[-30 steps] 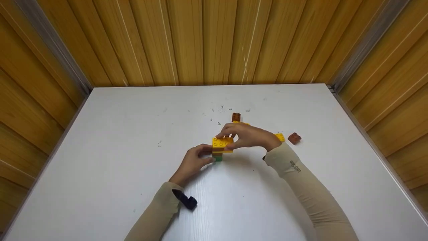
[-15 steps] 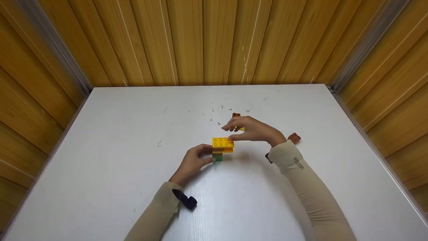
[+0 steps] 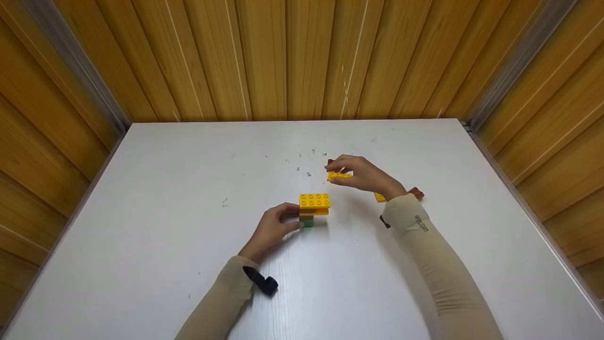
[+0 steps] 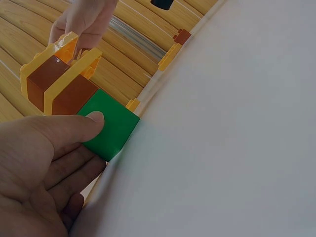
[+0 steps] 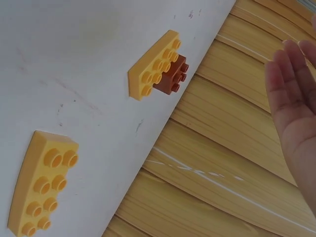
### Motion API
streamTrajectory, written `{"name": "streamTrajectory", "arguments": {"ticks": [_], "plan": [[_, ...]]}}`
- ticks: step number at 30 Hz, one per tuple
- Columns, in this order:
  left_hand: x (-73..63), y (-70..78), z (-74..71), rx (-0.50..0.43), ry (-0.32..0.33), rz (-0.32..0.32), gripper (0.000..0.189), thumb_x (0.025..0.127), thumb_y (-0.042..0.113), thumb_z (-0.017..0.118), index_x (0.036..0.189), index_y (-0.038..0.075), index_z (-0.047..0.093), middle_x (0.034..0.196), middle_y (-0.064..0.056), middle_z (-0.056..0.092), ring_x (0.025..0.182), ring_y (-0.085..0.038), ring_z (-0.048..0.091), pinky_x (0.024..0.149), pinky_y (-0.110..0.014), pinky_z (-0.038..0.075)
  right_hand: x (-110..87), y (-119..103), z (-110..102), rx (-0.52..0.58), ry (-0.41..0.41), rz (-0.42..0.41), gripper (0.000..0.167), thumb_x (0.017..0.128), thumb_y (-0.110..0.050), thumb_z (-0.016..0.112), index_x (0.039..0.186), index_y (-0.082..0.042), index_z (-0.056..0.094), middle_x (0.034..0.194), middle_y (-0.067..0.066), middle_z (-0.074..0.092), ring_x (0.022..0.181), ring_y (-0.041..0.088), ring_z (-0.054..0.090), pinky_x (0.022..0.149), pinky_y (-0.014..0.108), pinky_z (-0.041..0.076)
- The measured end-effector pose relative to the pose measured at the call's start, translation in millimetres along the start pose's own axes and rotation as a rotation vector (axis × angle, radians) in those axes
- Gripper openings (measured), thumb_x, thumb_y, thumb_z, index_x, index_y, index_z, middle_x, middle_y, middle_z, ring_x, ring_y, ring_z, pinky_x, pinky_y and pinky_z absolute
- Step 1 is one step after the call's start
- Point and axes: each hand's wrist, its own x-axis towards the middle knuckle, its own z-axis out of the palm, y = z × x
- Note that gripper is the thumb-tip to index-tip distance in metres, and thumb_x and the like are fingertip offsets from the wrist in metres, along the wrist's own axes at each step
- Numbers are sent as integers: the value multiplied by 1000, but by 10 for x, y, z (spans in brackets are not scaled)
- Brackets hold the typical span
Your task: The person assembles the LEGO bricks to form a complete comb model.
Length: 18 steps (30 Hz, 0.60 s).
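Note:
My left hand (image 3: pixel 273 230) grips a stack of toy building bricks (image 3: pixel 314 201) low down. In the left wrist view its thumb lies on the green brick (image 4: pixel 109 123) at the base, the other fingers behind. Brown and yellow layers alternate above the green, with a studded yellow brick on top. My right hand (image 3: pixel 361 172) is over a loose yellow brick (image 3: pixel 338 176) behind the stack. In the right wrist view that hand (image 5: pixel 296 94) has fingers extended and apart from the yellow brick (image 5: pixel 153 69) on the table.
Behind the loose yellow brick sits a brown brick (image 3: pixel 330 162). Another yellow brick (image 3: pixel 379 197) lies partly hidden by the right wrist, with a second brown brick (image 3: pixel 416 192) to its right. Wood-patterned walls (image 3: pixel 302 61) enclose the white table (image 3: pixel 188 165) at the back and sides.
My right hand has let go of the stack's top and moved back and right over the loose yellow brick. The left hand stays where it was at the stack.

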Motion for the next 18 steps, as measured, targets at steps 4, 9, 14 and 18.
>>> {"name": "streamTrajectory", "arguments": {"ticks": [4, 9, 14, 18], "plan": [[4, -8, 5, 4, 3, -7, 39, 83, 11, 73, 121, 16, 62, 119, 0, 67, 114, -16, 61, 107, -37, 43, 27, 91, -3, 39, 9, 60, 37, 90, -16, 67, 124, -5, 63, 122, 17, 62, 113, 34, 57, 99, 53, 46], [-4, 0, 3, 12, 5, -7, 40, 83, 11, 73, 121, 16, 62, 119, 0, 67, 114, -16, 61, 107, -38, 43, 67, 170, 5, 50, 30, 128, 40, 91, -16, 66, 127, -1, 59, 125, 20, 59, 118, 36, 53, 105, 51, 42], [-6, 8, 0, 13, 9, 1, 40, 83, 11, 73, 121, 15, 62, 119, 0, 66, 113, -17, 61, 106, -38, 43, 102, 248, 20, 39, 58, 174, 40, 92, -16, 65, 129, -1, 58, 125, 18, 59, 119, 34, 53, 106, 47, 42], [-2, 13, -1, 12, 5, 4, 40, 83, 10, 72, 121, 15, 62, 119, -1, 67, 113, -17, 61, 106, -38, 44, 112, 310, 32, 33, 74, 198, 40, 92, -16, 64, 129, -2, 58, 125, 17, 58, 118, 32, 52, 107, 47, 42]]}}
